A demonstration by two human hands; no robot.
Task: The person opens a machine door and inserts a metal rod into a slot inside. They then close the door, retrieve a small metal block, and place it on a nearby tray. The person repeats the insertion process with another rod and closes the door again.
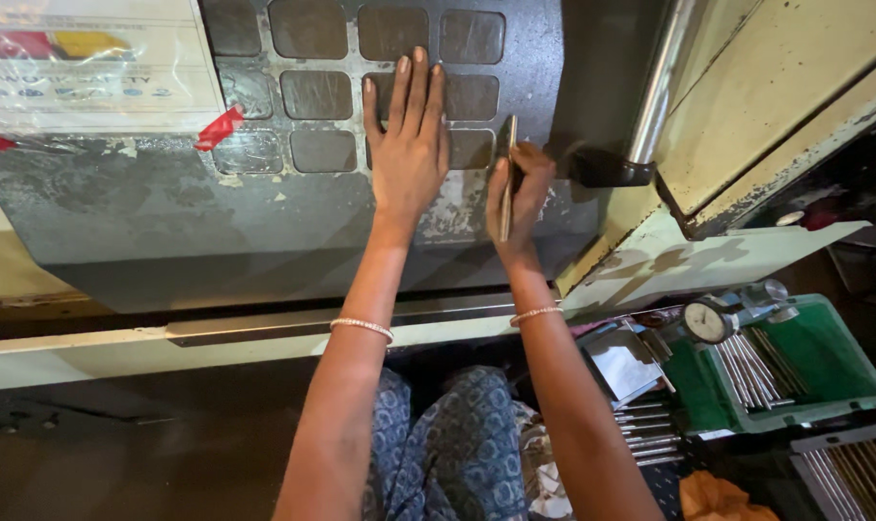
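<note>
The left hand point(409, 145) lies flat on the grey panel point(264, 212), with its fingers straight and close together, holding nothing. It presses on the dark square pads point(307, 94) that sit in rows on the panel. The right hand point(520, 193) is just to the right of the left hand. Its fingers are curled tight around a thin flat blade point(507, 174), which stands on edge against the panel, close by the end of the pad rows.

The panel looks only partly done, I think. Below the pads the grey coat is worn and flaky, with pale bare spots near the blade. Much dull grime and old paint is left to the left of the hands. Red tape point(221, 127) holds a plastic sheet point(90, 68) at the top left of the panel, and it is untouched.

To the right of the panel and lower down is a green tray point(824, 386) with metal rods point(751, 371) in it and a round dial gauge point(708, 320) at its edge
</note>
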